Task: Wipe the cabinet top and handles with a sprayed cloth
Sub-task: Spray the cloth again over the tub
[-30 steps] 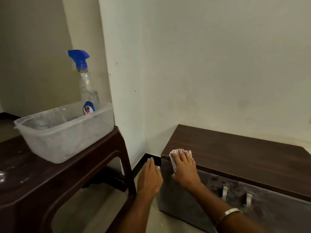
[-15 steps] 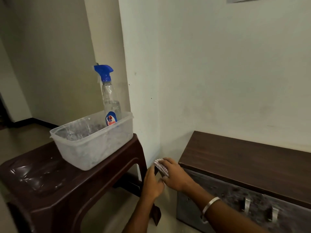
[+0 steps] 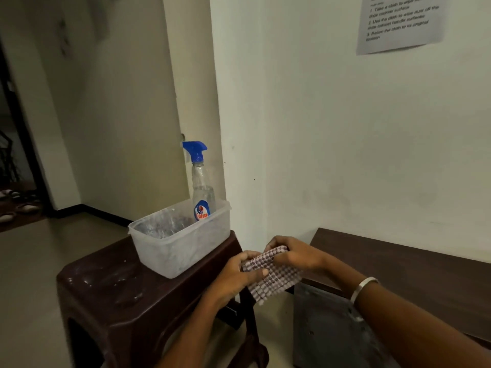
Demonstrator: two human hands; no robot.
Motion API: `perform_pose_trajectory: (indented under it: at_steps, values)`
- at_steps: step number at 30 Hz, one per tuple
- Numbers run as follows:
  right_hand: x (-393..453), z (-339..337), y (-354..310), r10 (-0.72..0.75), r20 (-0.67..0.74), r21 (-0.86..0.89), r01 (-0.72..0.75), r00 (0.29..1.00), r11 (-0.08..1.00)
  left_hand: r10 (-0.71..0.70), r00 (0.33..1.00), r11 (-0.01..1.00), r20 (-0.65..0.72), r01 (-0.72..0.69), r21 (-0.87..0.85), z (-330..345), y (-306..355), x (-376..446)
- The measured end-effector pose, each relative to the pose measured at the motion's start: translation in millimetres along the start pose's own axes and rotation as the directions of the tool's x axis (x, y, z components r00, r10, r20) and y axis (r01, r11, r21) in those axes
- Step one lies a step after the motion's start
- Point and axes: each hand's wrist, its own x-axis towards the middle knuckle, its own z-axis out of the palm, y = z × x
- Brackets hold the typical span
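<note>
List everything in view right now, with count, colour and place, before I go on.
cloth: one, checked pale and brown, held between both hands
spray bottle: one, clear with blue trigger, upright in the tub
tub: one, translucent, on the stool
stool: one, dark brown, left
cabinet: one, brown top, against the wall, right
paper notice: one, white, on the wall
bangle: one, silver, right wrist
left hand: grips the cloth
right hand: grips the cloth
</note>
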Motion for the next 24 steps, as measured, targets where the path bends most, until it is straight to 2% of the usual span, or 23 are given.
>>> perform_pose_trajectory:
  at_steps: [2,6,9,12,15,17,19,22,24]
  values:
    - [1,-6,-18,0.003,0.028,-0.005,-0.003,1.0,1.0,0.021,0.999,1.0,-0.024,-0.021,0.005,-8,16,-7]
    - [7,-10,-50,-0.049,-0.052,0.048,0.052,0.997,0.997,0.046,0.997,0.999,-0.061,-0.046,-0.006,-28,51,-22]
    - [12,-10,-78,-0.099,-0.106,0.076,0.107,0.989,0.991,0.01,0.999,0.999,-0.047,-0.012,-0.043,-44,76,-35]
    - [18,-10,-105,-0.152,-0.076,0.102,0.159,0.985,0.982,-0.061,0.998,0.995,-0.008,0.06,-0.075,-62,99,-45]
    - [28,-5,-130,-0.213,-0.054,0.141,0.218,0.976,0.966,-0.08,0.997,0.997,0.016,0.079,0.023,-75,122,-54]
    - [38,-2,-142,-0.26,-0.1,0.163,0.274,0.96,0.948,-0.035,0.998,0.998,-0.057,0.038,0.058,-82,133,-54]
    - [54,-1,-150,-0.277,-0.21,0.213,0.321,0.937,0.923,0.024,0.984,1.0,-0.176,-0.025,0.001,-90,140,-49]
    - [80,-4,-160,-0.228,-0.313,0.35,0.335,0.922,0.875,0.052,0.927,0.986,-0.371,-0.107,-0.13,-106,146,-37]
    - [99,-6,-160,-0.18,-0.35,0.295,0.29,0.919,0.91,0.03,0.885,0.971,-0.464,-0.136,-0.196,-119,146,-28]
